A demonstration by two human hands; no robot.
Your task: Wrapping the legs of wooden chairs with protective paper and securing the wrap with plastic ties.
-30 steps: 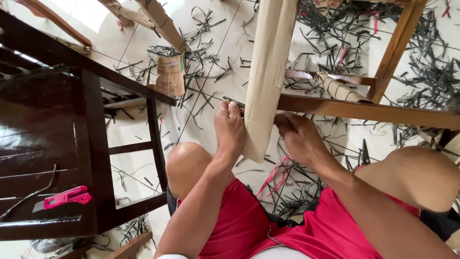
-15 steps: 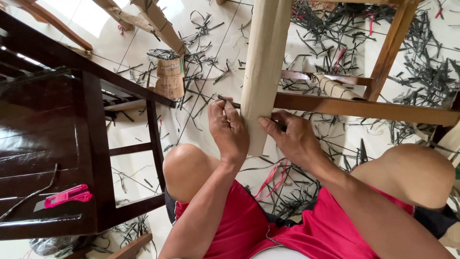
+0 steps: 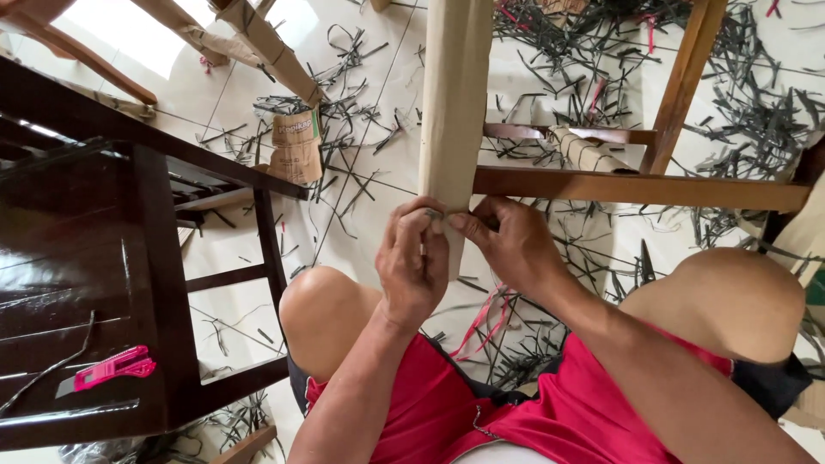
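My left hand (image 3: 414,262) and right hand (image 3: 509,245) pinch the paper-wrapped chair leg (image 3: 455,103), fingers closed. Pink cutter (image 3: 112,369) lies on the dark chair (image 3: 77,258).

Paper-wrapped leg (image 3: 454,112) cut off by top edge; its lower end hidden behind left hand (image 3: 414,262) and right hand (image 3: 507,245). Fingertips tucked out of sight. Dark chair (image 3: 77,258) cropped at left. Strip under pink cutter (image 3: 113,368) too thin to tell.

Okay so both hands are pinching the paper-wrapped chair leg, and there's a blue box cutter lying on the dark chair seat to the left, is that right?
Not quite: the box cutter is pink, not blue, as the head view shows. The rest holds: the left hand and the right hand both pinch the paper-wrapped chair leg, and the cutter lies on the dark chair seat to the left.
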